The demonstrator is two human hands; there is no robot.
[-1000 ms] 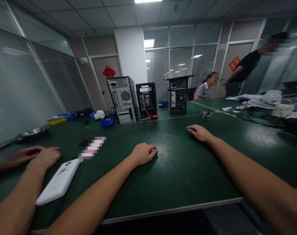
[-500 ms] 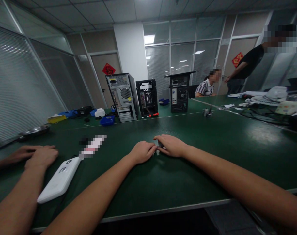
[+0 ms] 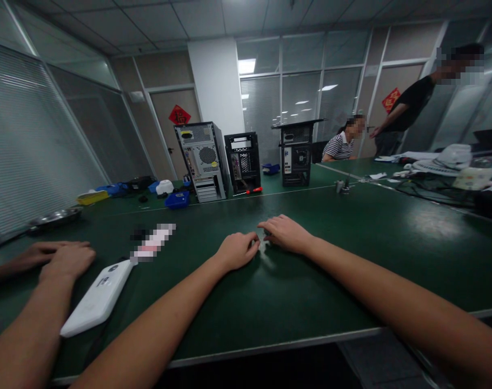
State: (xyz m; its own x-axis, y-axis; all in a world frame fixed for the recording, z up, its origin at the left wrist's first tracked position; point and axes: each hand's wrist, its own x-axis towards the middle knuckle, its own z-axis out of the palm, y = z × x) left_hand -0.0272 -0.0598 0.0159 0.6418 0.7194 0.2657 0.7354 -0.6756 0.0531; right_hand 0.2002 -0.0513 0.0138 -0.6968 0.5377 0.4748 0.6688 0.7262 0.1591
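Observation:
My left hand (image 3: 238,251) rests low over the green table (image 3: 238,308), its fingers curled and thumb and forefinger brought close together. Just to its right and slightly farther away, my right hand (image 3: 287,233) is bent with the fingers pointing left. A narrow gap separates the fingertips of the two hands. Beneath the right fingers there is a small dark spot, too blurred to name. Whatever either hand pinches, if anything, is hidden or too small to make out. A pale reflection shows on the tabletop below the gap.
Another person's hands (image 3: 70,259) rest at the left, beside a white device (image 3: 98,297). Opened computer cases (image 3: 205,162) stand at the back, with a red screwdriver (image 3: 254,190) and blue tray (image 3: 177,200) near them. Small metal parts (image 3: 342,187) and cables (image 3: 436,194) lie right.
My right hand has lifted slightly away from my left, widening the gap between their fingertips. My left hand has hardly moved. The standing person at the right has shifted slightly left.

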